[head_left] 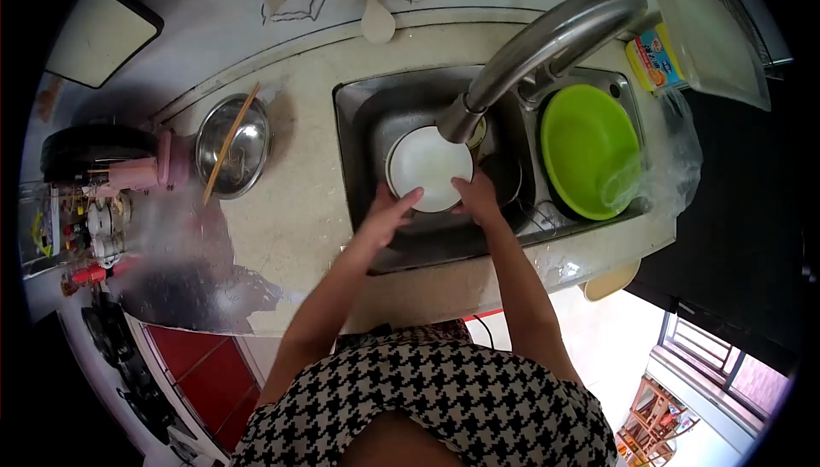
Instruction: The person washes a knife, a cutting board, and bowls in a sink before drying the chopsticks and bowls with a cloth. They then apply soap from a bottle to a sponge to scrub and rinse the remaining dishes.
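In the sink (363,253) I hold a round white bowl (431,164) below the spout of the faucet (521,48). My left hand (386,217) grips its lower left rim, thumb on top. On the lower right rim, my right hand (478,197) has its thumb at the edge; its other fingers are mostly hidden. A dark round pan or bowl (504,175) lies in the basin beside my right hand. Behind the faucet head, part of another dish shows. Whether water is running I cannot make out.
A green basin (589,146) stands in the right sink section, with a clear plastic bag (675,155) beside it. On the counter at left is a steel bowl (248,166) with chopsticks (229,144) across it. A yellow box (656,58) stands at the back right.
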Motion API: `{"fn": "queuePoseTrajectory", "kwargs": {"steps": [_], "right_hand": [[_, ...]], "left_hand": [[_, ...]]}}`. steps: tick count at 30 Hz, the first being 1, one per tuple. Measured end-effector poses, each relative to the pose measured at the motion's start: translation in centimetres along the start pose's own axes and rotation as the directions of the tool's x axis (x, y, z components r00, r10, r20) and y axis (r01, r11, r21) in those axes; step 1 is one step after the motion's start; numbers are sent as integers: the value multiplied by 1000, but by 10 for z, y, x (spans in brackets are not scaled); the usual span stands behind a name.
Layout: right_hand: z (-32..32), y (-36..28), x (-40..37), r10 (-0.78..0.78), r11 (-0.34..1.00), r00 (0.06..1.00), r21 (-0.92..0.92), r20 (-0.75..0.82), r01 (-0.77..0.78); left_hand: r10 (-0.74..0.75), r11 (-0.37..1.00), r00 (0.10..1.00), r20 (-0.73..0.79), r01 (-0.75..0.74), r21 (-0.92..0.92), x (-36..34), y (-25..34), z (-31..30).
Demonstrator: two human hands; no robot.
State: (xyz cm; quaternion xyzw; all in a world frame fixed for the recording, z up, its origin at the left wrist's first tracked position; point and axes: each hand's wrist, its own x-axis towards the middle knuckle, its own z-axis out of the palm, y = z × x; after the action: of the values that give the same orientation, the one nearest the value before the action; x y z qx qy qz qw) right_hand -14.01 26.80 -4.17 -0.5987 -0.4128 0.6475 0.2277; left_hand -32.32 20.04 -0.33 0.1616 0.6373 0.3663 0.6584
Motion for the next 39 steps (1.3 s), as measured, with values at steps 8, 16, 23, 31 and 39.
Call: {"fn": "queuePoseTrajectory", "kwargs": {"steps": [8,16,23,31,39], "right_hand": [[-29,-36,0,97,986,867,69,489,-150],[-61,36,184,-262,660,949,-749,-173,46],[-41,99,225,-5,989,964,-142,-266,-34],[-29,24,137,-744,493,664,-734,-76,468],[-15,-30,39,-909,185,411,-811,74,555]], "left_hand": [[119,918,986,-117,-154,-366,19,-22,-2],[-21,952,982,-188,-38,-304,-81,-5,-50],[-36,931,932,-361,-100,-351,-157,-19,-79],[-76,890,888,-454,-144,-432,-193,-34,-101],[-24,856,883,-469,-224,-465,-199,-46,-138]]}}
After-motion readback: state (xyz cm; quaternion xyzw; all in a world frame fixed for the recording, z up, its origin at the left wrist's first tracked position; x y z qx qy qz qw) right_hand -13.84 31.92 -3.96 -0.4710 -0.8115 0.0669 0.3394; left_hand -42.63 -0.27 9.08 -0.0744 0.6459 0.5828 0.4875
